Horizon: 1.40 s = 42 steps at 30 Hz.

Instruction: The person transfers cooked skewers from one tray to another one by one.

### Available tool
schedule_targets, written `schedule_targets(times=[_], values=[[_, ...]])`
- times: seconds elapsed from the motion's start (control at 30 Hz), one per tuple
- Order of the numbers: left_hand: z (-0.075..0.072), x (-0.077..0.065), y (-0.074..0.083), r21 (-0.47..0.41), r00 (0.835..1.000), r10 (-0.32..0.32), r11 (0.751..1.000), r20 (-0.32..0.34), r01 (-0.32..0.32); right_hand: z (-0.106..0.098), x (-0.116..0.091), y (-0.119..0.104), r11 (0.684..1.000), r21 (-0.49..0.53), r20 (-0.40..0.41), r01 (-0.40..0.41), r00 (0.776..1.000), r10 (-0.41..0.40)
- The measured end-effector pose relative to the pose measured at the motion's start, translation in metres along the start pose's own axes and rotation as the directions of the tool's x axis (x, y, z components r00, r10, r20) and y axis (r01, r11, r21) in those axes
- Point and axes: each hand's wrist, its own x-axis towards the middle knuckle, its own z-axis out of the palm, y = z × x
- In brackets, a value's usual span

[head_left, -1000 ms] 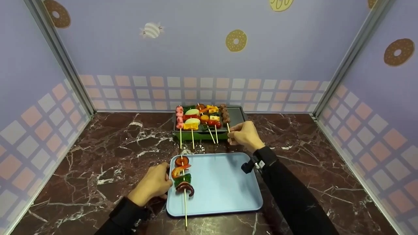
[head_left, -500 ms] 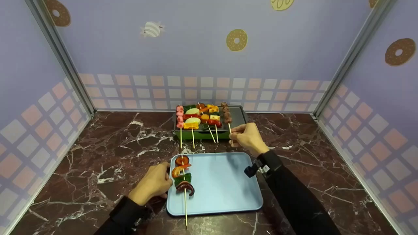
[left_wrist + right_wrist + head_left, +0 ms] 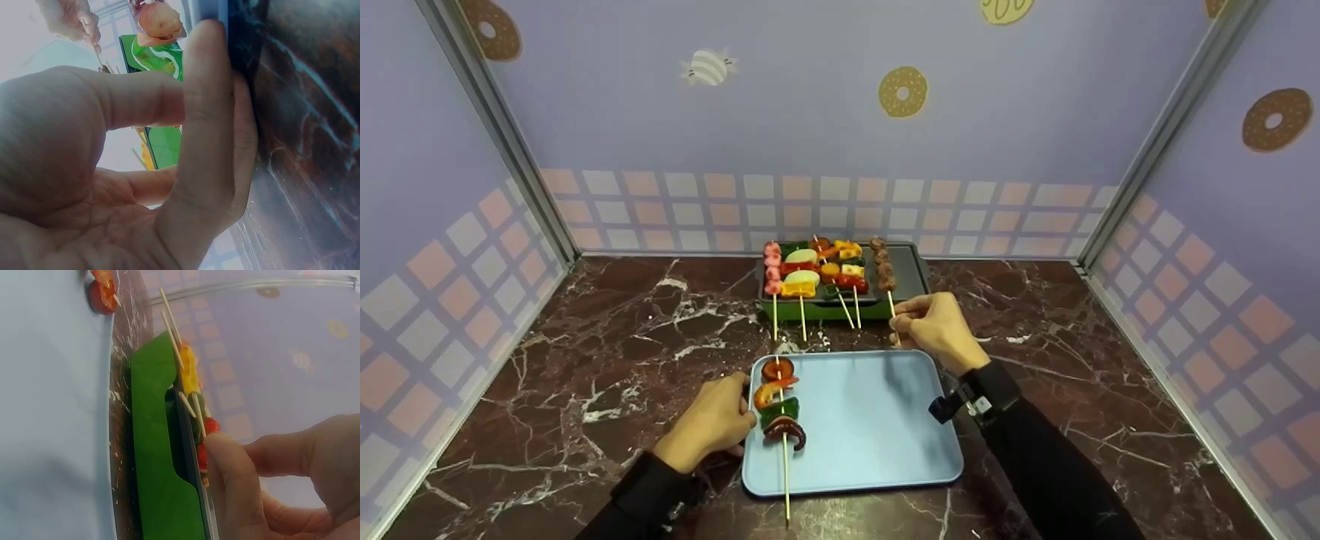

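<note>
My right hand pinches the bare stick end of a brown meat skewer, whose pieces are over the right part of a dark grill plate on a green base. In the right wrist view, that skewer is mostly hidden by the fingers. My left hand holds the left rim of a light blue tray. On the tray's left side lies a skewer with shrimp, green pepper and octopus tentacle pieces; its stick extends past the front rim.
Several other skewers lie on the grill, among them one with pink pieces and one with onion and yellow pepper. Their sticks overhang the grill's front. A dark marble tabletop is enclosed by lilac panels.
The right hand has drawn the meat skewer slightly toward the tray and to the right, away from the neighbouring skewers. My left hand and the tray have stayed put.
</note>
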Motion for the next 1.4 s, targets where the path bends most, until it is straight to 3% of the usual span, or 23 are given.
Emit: schedule_targets(times=[0.33, 0.57, 1.03, 1.4], values=[[0.000, 0.002, 0.000, 0.002, 1.000, -0.009, 1.000, 0.004, 0.009, 0.004, -0.017, -0.001, 0.998, 0.057, 0.033, 0.009, 0.999, -0.011], [0.000, -0.001, -0.001, -0.001, 1.000, 0.019, 1.000, 0.001, -0.019, 0.009, -0.032, -0.001, 0.995, 0.102, 0.068, -0.006, 0.998, -0.001], [-0.001, 0.001, 0.000, -0.006, 1.000, -0.010, 1.000, 0.002, 0.010, 0.022, -0.057, 0.000, 0.994, 0.106, 0.104, 0.012, 0.994, -0.023], [0.000, 0.000, 0.001, -0.015, 1.000, -0.015, 1.000, 0.012, 0.016, 0.039, -0.080, 0.009, 0.990, 0.138, 0.192, -0.019, 0.981, -0.008]])
